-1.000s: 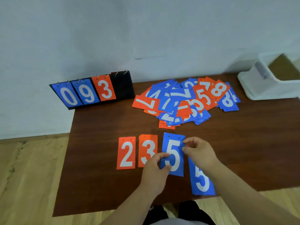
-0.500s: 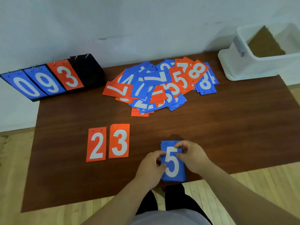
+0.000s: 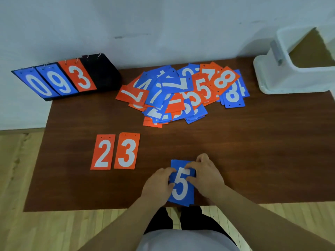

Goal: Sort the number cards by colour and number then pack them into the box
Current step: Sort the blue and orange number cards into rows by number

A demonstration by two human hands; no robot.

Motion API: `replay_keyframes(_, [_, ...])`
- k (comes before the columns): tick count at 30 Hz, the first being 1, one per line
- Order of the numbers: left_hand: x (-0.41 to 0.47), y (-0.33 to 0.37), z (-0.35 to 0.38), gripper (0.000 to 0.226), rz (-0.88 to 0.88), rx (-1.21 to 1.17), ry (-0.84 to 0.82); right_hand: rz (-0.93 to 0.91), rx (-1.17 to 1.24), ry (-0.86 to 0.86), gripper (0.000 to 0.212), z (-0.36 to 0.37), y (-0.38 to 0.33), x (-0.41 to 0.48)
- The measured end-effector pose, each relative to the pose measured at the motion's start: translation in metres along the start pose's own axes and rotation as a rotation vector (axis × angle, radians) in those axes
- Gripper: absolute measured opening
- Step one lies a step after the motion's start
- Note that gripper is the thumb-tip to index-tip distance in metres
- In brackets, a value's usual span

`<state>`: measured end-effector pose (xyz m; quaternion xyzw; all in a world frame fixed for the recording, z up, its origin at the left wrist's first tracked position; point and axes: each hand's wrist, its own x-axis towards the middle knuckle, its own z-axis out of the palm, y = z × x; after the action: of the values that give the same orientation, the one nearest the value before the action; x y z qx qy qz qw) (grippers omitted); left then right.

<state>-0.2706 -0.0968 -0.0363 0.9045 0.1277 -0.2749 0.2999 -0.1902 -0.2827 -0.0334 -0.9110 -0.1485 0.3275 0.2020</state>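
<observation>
Since a second ago the blue 5 [image 3: 181, 190] has left its place beside the orange 3 [image 3: 126, 151] and now lies at the near edge of the surface [image 3: 235, 142]. Left hand [image 3: 158, 184] fingers [image 3: 166, 172] pinch its left edge. The card lies between both hands, long axis pointing away from the person. Right hand [image 3: 207, 176] fingers pinch the upper right edge. Box [image 3: 272, 82] stands well apart, far right.

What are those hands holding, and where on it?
Both hands hold the blue 5 card: the left hand pinches its left edge, the right hand its upper right edge.
</observation>
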Motion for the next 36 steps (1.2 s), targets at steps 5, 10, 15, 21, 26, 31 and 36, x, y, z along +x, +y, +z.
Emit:
replay_keyframes(5, [-0.002, 0.012, -0.008, 0.046, -0.053, -0.051, 0.071, -0.041, 0.037, 0.013, 0.044, -0.026, 0.007, 0.005])
replay_keyframes(10, [0.004, 0.025, -0.045, 0.040, -0.092, -0.122, 0.311, -0.080, 0.114, 0.139, 0.038, -0.067, 0.000, 0.018])
replay_keyframes(15, [0.019, 0.019, -0.102, 0.046, -0.109, -0.174, 0.467, -0.061, 0.155, 0.258, 0.043, -0.101, -0.032, 0.049])
replay_keyframes(21, [0.060, -0.017, -0.171, 0.053, -0.080, -0.094, 0.558, -0.110, 0.197, 0.296, 0.046, -0.118, -0.072, 0.095])
replay_keyframes(26, [0.109, -0.054, -0.231, 0.058, 0.035, 0.039, 0.462, -0.048, 0.163, 0.332, 0.043, -0.127, -0.102, 0.146])
replay_keyframes(31, [0.172, -0.079, -0.272, 0.062, 0.199, 0.201, 0.309, 0.163, 0.168, 0.375, 0.057, -0.137, -0.111, 0.207])
replay_keyframes(36, [0.218, -0.084, -0.287, 0.066, 0.308, 0.309, 0.195, 0.412, 0.089, 0.401, 0.072, -0.135, -0.115, 0.254])
